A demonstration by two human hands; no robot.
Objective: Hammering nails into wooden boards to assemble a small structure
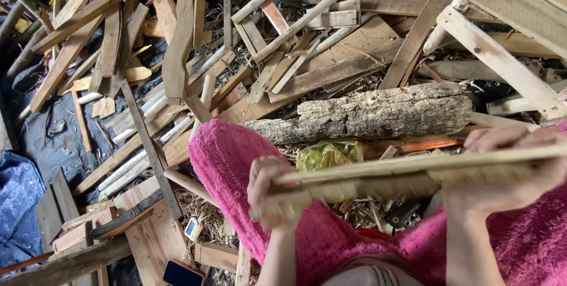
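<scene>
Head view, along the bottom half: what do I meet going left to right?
Blue tarp → dark phone → left hand → yellow plastic bag → right hand. Both hands grip one long wooden strip.

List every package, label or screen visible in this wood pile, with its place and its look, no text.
Phone: bottom edge, lying flat on planks left of the pink-clad leg; dark rectangular screen, reddish rim, unlit.
Small packet: on wood shavings just above the phone; small white rectangle with a blue and yellow print.
Crumpled wrapper: below the bark-covered log; yellow-green, see-through plastic.
</scene>
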